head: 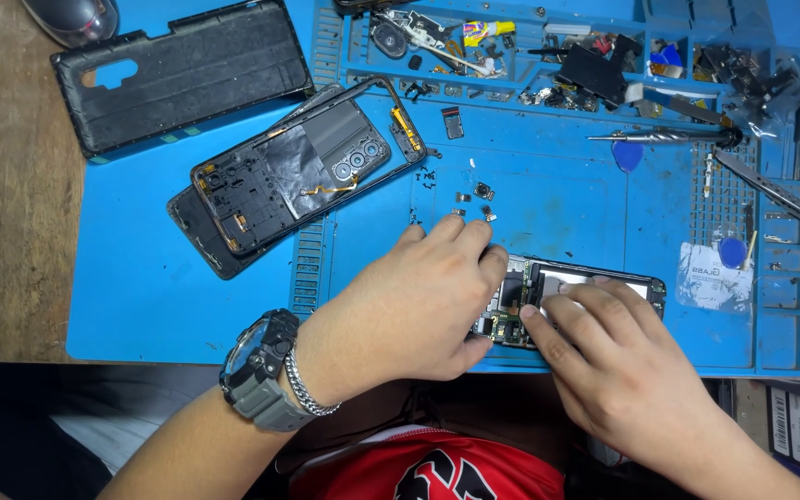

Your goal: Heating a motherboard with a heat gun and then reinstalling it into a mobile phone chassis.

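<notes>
You are looking down at a wooden table (6, 204), brown and worn, with its bare top showing along the left side. A bright blue work mat (141, 287) covers most of it, reaching from the wood to the right edge of your view. The mat has moulded compartments (530, 56) along its far edge and a column of small square pockets (778, 296) down its right side. Light falls evenly and brightly on the mat, with soft, short shadows. Below the table's near edge everything is dark.
</notes>
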